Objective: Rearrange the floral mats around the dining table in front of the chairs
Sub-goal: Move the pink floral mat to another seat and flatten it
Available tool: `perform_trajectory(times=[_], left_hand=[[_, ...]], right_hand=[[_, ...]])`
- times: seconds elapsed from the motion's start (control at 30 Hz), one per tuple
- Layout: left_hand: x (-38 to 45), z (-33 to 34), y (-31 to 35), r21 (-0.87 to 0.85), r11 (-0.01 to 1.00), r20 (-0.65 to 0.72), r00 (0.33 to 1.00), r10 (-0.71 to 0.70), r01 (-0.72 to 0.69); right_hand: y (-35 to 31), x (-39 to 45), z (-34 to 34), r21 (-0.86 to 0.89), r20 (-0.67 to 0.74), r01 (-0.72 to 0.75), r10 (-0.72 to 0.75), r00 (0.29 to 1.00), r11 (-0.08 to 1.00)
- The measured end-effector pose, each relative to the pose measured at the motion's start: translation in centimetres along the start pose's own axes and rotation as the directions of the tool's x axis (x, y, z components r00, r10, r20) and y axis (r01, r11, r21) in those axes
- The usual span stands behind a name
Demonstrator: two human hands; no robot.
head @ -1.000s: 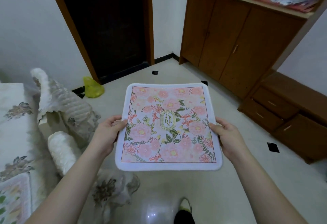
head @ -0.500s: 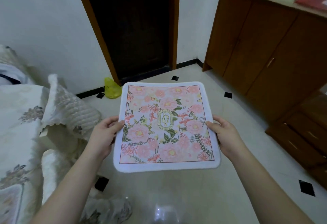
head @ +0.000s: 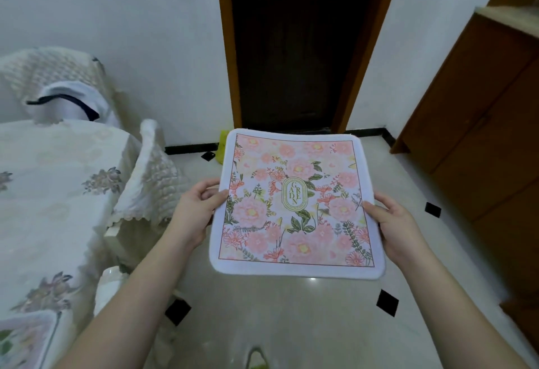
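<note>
Floral mat (head: 296, 204): roughly square, white fuzzy border w/ rounded corners, thin red line framing pink and peach blooms w/ green leaves; oval badge in the middle reads GARDEN. It's held up in the air over the pale glossy floor (head: 291, 319), face up, nearly flat, far edge tipped up a bit. Sides are about equal, so no clear long axis; near edge faces the person, far edge points at the dark doorway (head: 294, 48), badge lettering runs upright toward it.

Left hand (head: 194, 212) grasps the mat's left edge, thumb on top, fingers curled under. Right hand (head: 393, 230) grips the right edge the same way, thumb on the print.

Around: table (head: 49, 193) w/ a flowered cloth at left, another floral mat (head: 20, 336) on its near corner. Chair (head: 151, 182) w/ a quilted cover between table and mat, just beside the left hand. Brown cabinet (head: 478, 135) at right. Yellow bag (head: 220, 147) by the doorway, partly hidden behind the mat. Black diamond tiles dot the floor.
</note>
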State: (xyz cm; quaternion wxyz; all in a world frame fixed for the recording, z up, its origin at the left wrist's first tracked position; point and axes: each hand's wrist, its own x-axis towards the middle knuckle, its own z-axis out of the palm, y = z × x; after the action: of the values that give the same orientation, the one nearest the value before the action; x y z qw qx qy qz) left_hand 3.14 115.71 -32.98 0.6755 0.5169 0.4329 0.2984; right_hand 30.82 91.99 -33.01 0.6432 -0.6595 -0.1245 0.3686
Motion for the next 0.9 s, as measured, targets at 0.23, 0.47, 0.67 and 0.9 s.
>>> perform_trajectory(times=[0.23,0.47,0.67,0.9], left_hand=[[6.5,-2.8,2.2,-0.033,0.999,-0.035,0.999,0.002,-0.003],[11.3,-4.0,3.2,-0.052,0.999,-0.100,0.995,-0.014,0.008],[16.9,-3.2,4.1,-0.025,0.999,-0.180,0.983,-0.023,0.019],[23.2,-0.4,6.3,-0.035,0.999,-0.275,0.961,-0.021,0.012]], right_hand=[[-2.4,6.3,5.6,-0.009,0.050,0.014,-0.014,0.999,1.000],[-3.6,12.8,9.5,-0.026,0.101,-0.011,0.013,0.995,1.000],[-4.7,20.4,11.6,-0.025,0.173,-0.022,0.026,0.985,0.999],[-7.4,29.8,12.5,-0.033,0.259,-0.057,0.064,0.964,0.998]])
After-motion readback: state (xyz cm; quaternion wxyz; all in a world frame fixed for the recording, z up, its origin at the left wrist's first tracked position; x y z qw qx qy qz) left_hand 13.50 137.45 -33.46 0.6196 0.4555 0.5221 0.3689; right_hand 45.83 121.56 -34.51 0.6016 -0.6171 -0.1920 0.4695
